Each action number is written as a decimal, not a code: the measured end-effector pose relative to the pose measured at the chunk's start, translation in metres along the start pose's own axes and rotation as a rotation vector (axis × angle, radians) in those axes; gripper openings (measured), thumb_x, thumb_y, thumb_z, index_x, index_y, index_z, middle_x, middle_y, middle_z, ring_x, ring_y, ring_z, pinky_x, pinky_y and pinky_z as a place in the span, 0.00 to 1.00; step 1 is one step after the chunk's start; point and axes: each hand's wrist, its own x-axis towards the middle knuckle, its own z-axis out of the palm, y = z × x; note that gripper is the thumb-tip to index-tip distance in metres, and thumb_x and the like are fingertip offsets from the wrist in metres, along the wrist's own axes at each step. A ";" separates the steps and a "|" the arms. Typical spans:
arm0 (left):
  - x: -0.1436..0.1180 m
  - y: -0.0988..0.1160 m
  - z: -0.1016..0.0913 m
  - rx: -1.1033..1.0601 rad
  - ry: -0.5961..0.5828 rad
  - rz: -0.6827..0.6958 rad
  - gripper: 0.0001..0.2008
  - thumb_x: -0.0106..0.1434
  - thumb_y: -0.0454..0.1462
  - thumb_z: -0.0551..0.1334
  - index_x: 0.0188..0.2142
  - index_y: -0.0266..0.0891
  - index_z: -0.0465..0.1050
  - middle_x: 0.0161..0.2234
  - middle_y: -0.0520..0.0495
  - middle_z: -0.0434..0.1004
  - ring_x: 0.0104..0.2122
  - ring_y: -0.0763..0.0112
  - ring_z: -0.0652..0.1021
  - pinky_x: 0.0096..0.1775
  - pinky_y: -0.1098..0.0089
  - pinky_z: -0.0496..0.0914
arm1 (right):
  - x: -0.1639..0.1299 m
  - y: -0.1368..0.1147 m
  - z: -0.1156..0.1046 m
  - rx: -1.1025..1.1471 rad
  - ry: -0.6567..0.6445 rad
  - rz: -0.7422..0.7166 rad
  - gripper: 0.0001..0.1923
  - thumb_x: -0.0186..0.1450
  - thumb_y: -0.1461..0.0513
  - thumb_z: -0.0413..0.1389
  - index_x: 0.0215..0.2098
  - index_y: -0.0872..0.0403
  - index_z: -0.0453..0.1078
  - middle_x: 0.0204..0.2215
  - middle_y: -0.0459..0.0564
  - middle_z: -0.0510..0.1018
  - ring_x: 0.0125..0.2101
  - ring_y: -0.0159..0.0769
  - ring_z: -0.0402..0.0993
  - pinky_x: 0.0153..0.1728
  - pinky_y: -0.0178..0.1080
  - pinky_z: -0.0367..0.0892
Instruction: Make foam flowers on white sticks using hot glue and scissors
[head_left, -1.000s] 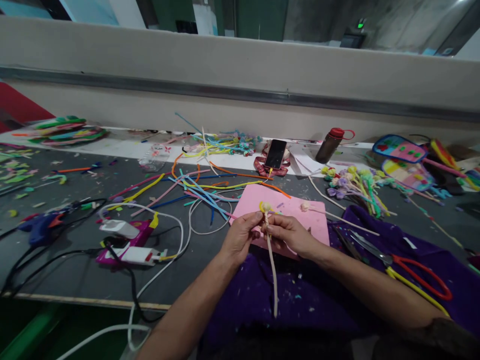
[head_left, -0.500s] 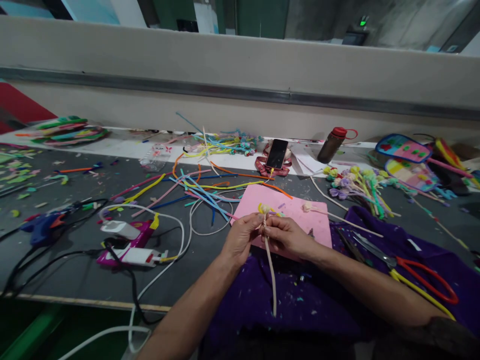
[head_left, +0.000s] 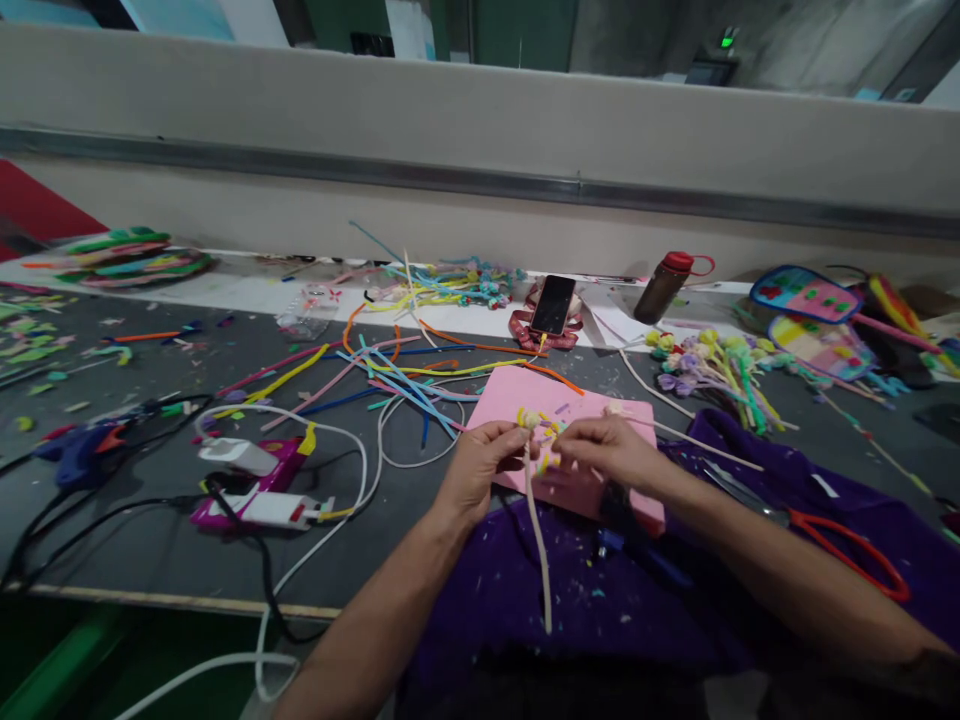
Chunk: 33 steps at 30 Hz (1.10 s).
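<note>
While the left hand (head_left: 480,468) pinches the top of a cream stick (head_left: 538,545) over the pink sheet (head_left: 517,395) near the counter (head_left: 150,560) edge, the right hand (head_left: 607,450) pinches yellow bits (head_left: 546,462) beside it.

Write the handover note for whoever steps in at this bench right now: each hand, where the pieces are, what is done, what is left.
Left hand: pinches the top of the cream stem, just under its small bud; the stem hangs down over the purple cloth.
Right hand: fingers closed on a thin yellow strip beside the bud, above the pink foam sheet.
Done: a bud sits at the stem's tip.
Left: the yellow strip lies loose beside the bud, not wound tight.
Nearby: red-handled scissors at right, glue gun at left, finished flowers behind.
</note>
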 end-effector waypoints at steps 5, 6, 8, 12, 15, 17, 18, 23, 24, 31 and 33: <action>-0.005 -0.002 0.007 0.127 -0.181 -0.106 0.11 0.51 0.41 0.65 0.23 0.34 0.71 0.19 0.50 0.72 0.18 0.78 0.68 0.23 0.76 0.58 | 0.002 -0.014 -0.033 -0.029 0.100 -0.038 0.12 0.58 0.58 0.55 0.37 0.56 0.72 0.28 0.48 0.76 0.21 0.26 0.66 0.16 0.28 0.55; -0.006 -0.002 0.008 0.156 -0.188 -0.115 0.11 0.51 0.42 0.65 0.24 0.34 0.72 0.19 0.51 0.71 0.17 0.79 0.67 0.22 0.76 0.57 | 0.003 -0.015 -0.034 -0.041 0.058 -0.036 0.13 0.58 0.57 0.55 0.38 0.55 0.72 0.29 0.48 0.76 0.22 0.26 0.67 0.16 0.28 0.55; -0.006 -0.003 0.010 0.231 -0.199 -0.107 0.11 0.51 0.43 0.65 0.24 0.35 0.72 0.17 0.52 0.70 0.15 0.80 0.65 0.20 0.76 0.55 | 0.005 -0.015 -0.032 -0.078 -0.023 -0.032 0.13 0.58 0.57 0.55 0.37 0.56 0.73 0.27 0.47 0.75 0.22 0.27 0.66 0.18 0.29 0.57; -0.005 -0.004 0.011 0.341 -0.239 -0.028 0.14 0.51 0.44 0.64 0.20 0.35 0.71 0.15 0.53 0.67 0.16 0.80 0.63 0.20 0.76 0.55 | 0.007 -0.011 -0.024 -0.108 -0.120 -0.047 0.11 0.58 0.57 0.56 0.31 0.57 0.74 0.23 0.45 0.74 0.23 0.27 0.65 0.24 0.31 0.60; -0.005 -0.004 0.011 0.367 -0.255 -0.018 0.15 0.51 0.45 0.64 0.22 0.34 0.72 0.16 0.52 0.67 0.16 0.79 0.64 0.20 0.75 0.55 | 0.008 -0.009 -0.023 -0.109 -0.174 -0.037 0.09 0.57 0.59 0.55 0.28 0.58 0.72 0.20 0.44 0.72 0.22 0.27 0.65 0.24 0.32 0.60; -0.004 -0.005 0.010 0.365 -0.259 -0.020 0.14 0.51 0.45 0.64 0.23 0.34 0.72 0.17 0.51 0.68 0.17 0.79 0.65 0.21 0.76 0.56 | 0.008 -0.008 -0.023 -0.115 -0.182 -0.027 0.07 0.56 0.61 0.55 0.27 0.58 0.71 0.19 0.43 0.72 0.21 0.26 0.64 0.23 0.31 0.59; -0.004 -0.005 0.010 0.359 -0.258 -0.019 0.14 0.51 0.45 0.64 0.23 0.34 0.72 0.18 0.51 0.69 0.17 0.79 0.65 0.21 0.76 0.57 | 0.008 -0.008 -0.024 -0.117 -0.176 -0.023 0.06 0.56 0.62 0.55 0.26 0.58 0.71 0.19 0.43 0.71 0.21 0.26 0.64 0.23 0.31 0.58; -0.002 -0.006 0.008 0.312 -0.251 -0.046 0.13 0.51 0.44 0.64 0.25 0.34 0.73 0.17 0.52 0.67 0.17 0.80 0.64 0.20 0.77 0.55 | 0.006 -0.006 -0.022 -0.157 -0.116 -0.044 0.04 0.55 0.64 0.54 0.26 0.59 0.70 0.19 0.43 0.71 0.20 0.25 0.62 0.22 0.30 0.56; -0.002 -0.005 0.008 0.305 -0.250 -0.060 0.12 0.50 0.43 0.65 0.26 0.34 0.73 0.17 0.53 0.67 0.16 0.80 0.63 0.20 0.77 0.55 | 0.006 -0.006 -0.021 -0.169 -0.108 -0.049 0.04 0.55 0.64 0.54 0.26 0.59 0.70 0.19 0.43 0.71 0.19 0.25 0.62 0.22 0.30 0.56; -0.003 -0.008 0.010 0.327 -0.184 -0.047 0.11 0.48 0.41 0.66 0.22 0.34 0.71 0.15 0.53 0.66 0.15 0.80 0.63 0.18 0.77 0.54 | 0.003 -0.005 -0.016 -0.239 -0.070 -0.094 0.04 0.55 0.65 0.54 0.25 0.58 0.68 0.19 0.43 0.70 0.20 0.25 0.63 0.22 0.30 0.57; -0.003 -0.009 0.011 0.352 -0.159 -0.028 0.11 0.47 0.41 0.66 0.21 0.35 0.71 0.14 0.53 0.66 0.14 0.80 0.62 0.18 0.77 0.54 | 0.002 -0.005 -0.015 -0.254 -0.059 -0.097 0.03 0.55 0.65 0.54 0.24 0.58 0.68 0.19 0.43 0.70 0.20 0.25 0.63 0.22 0.30 0.57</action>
